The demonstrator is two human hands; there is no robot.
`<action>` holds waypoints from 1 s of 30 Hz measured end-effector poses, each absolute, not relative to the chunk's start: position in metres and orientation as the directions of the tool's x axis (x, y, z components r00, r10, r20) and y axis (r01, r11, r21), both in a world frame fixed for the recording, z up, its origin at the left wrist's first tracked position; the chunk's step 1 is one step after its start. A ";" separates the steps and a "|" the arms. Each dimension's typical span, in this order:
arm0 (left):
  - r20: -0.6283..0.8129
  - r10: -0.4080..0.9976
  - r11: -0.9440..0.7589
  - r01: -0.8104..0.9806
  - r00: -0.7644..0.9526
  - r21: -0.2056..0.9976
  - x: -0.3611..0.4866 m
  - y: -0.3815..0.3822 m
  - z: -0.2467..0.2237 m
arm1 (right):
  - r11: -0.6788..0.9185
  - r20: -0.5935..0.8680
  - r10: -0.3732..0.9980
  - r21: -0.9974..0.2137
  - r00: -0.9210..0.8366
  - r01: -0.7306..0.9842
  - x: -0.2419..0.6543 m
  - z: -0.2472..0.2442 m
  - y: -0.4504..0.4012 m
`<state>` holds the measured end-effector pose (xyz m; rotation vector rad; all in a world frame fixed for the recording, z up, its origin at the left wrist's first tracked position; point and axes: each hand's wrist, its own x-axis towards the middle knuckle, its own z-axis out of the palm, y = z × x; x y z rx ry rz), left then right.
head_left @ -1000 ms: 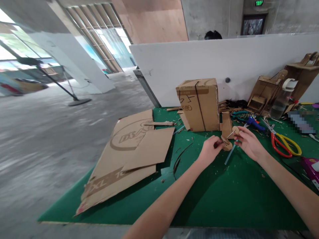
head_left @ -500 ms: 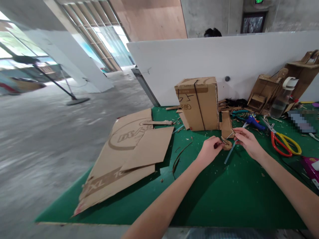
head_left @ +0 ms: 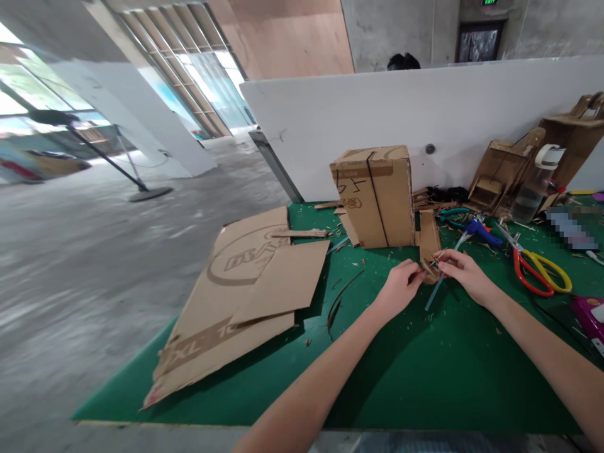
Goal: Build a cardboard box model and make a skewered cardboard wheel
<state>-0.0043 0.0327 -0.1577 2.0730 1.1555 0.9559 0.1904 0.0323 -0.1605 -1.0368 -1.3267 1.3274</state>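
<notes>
Over the green table, my left hand (head_left: 400, 286) is closed on a small round cardboard piece (head_left: 430, 272). My right hand (head_left: 460, 274) pinches a thin stick at the right side of that piece; its fingertips nearly meet those of my left hand. A translucent glue stick (head_left: 435, 292) slants under the right fingers, resting against the blue glue gun (head_left: 486, 233). Just behind the hands lies a narrow cardboard strip (head_left: 429, 231), beside a tall cardboard box (head_left: 377, 198) with a black band.
Flat cardboard sheets (head_left: 245, 270) cover the table's left. Red-and-yellow scissors (head_left: 538, 270), a bottle (head_left: 535, 182), a phone and a magenta object (head_left: 587, 318) are at the right. A white partition (head_left: 321, 126) stands behind; a person's hair shows above it.
The right hand has shifted slightly left and down, closer to the left hand. The small cardboard piece has been tilted between the fingers.
</notes>
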 end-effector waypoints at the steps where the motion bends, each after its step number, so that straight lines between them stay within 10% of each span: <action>1: 0.309 0.878 -0.460 0.468 0.366 0.755 -0.004 0.033 -0.158 | 0.055 0.064 0.980 -0.997 -0.189 -0.053 0.189 -0.161 0.032; 30: 0.238 0.866 -0.476 0.584 0.439 0.658 -0.002 0.027 -0.157 | -0.014 0.018 0.967 -0.992 -0.256 -0.125 0.171 -0.176 0.026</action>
